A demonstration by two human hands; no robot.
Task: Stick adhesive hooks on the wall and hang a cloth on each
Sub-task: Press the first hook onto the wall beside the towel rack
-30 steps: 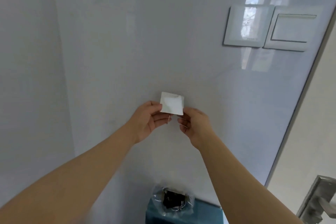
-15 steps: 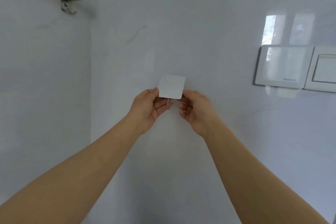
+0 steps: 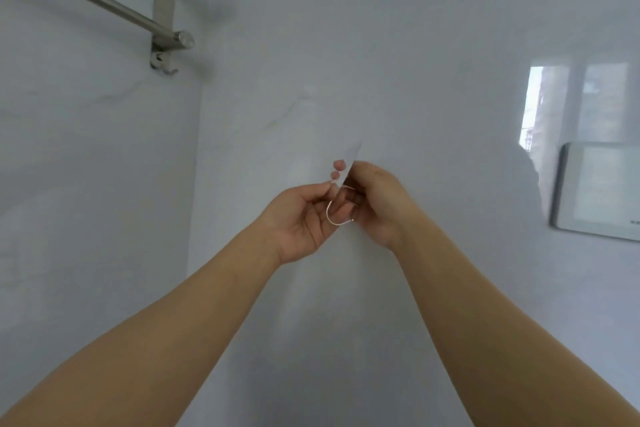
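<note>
Both hands meet at the centre of my view on the adhesive hook (image 3: 350, 163) — its white pad is turned almost edge-on, a thin sliver slanting up and right. Its wire loop (image 3: 328, 215) hangs between the palms. The left hand (image 3: 304, 218) pinches it from the left and the right hand (image 3: 377, 204) curls round it from the right. It sits in front of the wall (image 3: 381, 45) — touching or not, I cannot tell. A towel rail (image 3: 104, 0) is at upper left and a switch plate (image 3: 602, 191) at the right edge.

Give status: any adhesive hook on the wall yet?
None shows on the wall, and no cloth is in view. In hand: left hand and right hand pinch one adhesive hook, pad edge-on, not stuck. Left: stick it, hang cloths.
</note>
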